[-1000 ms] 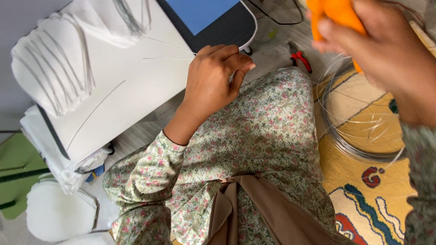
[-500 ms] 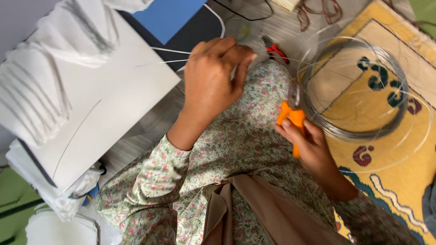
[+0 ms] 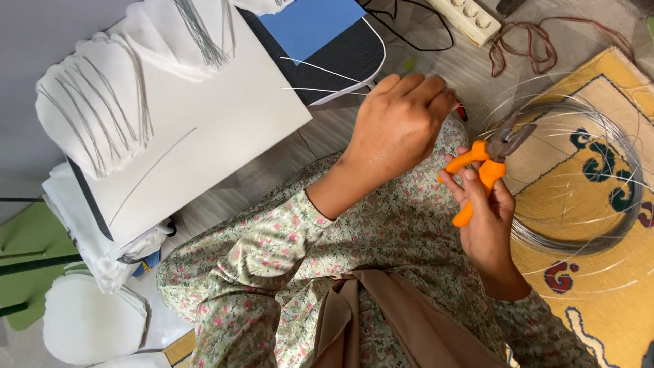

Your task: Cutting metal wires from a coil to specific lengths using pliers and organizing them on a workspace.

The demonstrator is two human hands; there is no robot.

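Observation:
My left hand [image 3: 398, 129] rests on my knee in the floral dress, fingers closed, pinching a thin straight wire [image 3: 306, 89] that sticks out to the left over a dark board. My right hand [image 3: 487, 218] is just to its right and grips orange-handled pliers [image 3: 487, 160]. The grey jaws point up and right, toward a large coil of silver wire [image 3: 599, 232] lying on the yellow rug [image 3: 613, 307]. The jaws are close to the coil's loose strands; I cannot tell if they touch.
A white board [image 3: 225, 129] at left carries white petal-shaped fabric pieces [image 3: 95, 116] and a bundle of cut wires [image 3: 201, 31]. A blue sheet [image 3: 313, 24] lies on the dark board. A power strip [image 3: 470, 15] and a brown cord [image 3: 538, 48] sit at the top.
My right hand has come down from the top of the view with the pliers and now holds them beside the left hand. The left hand has stayed on the knee.

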